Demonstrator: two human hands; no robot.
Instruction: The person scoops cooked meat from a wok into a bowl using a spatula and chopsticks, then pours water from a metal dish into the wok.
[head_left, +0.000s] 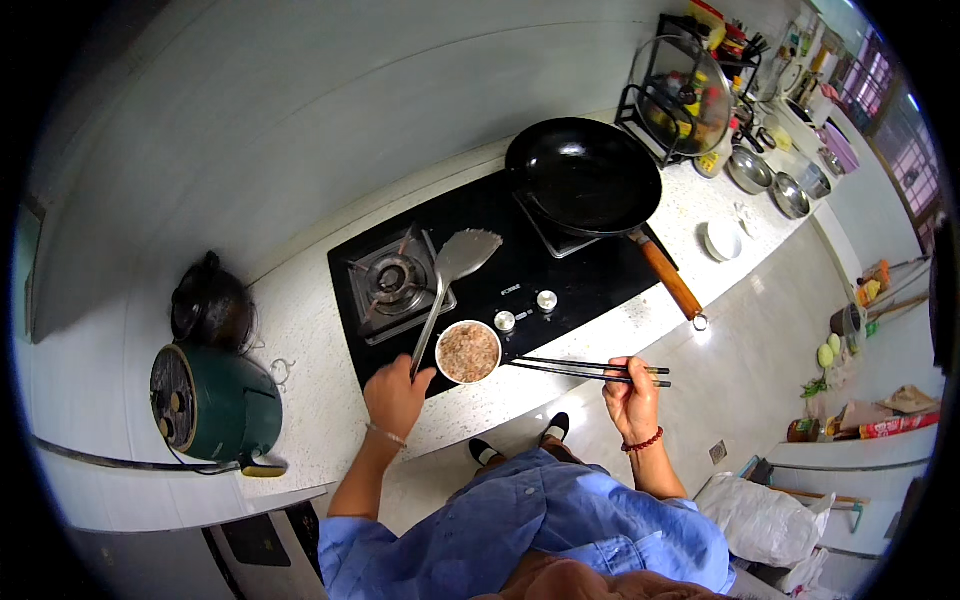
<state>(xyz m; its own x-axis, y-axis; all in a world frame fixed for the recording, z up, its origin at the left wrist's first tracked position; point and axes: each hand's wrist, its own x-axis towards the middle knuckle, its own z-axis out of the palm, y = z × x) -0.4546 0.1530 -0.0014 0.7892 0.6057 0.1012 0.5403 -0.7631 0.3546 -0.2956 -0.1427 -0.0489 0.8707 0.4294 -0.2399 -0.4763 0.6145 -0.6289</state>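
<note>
My left hand (396, 399) grips the handle of a metal wok spatula (466, 255), whose blade lies over the black glass gas hob (480, 300). Just to the right of that hand, a white bowl (441, 372) filled with what looks like minced meat (469, 351) is at the hob's front edge. My right hand (631, 396) holds a pair of black chopsticks (577, 369), their tips pointing left towards the bowl. A black wok (585, 176) with a wooden handle (667, 277) sits on the right burner; no food shows in it. The left burner (394, 279) is bare.
A green air fryer (232, 405) and a dark pot (214, 307) stand at the left. Right of the wok are a rack with a glass lid (682, 94), bottles, metal bowls (750, 169) and a small white bowl (723, 240). The wok handle overhangs the counter's front edge.
</note>
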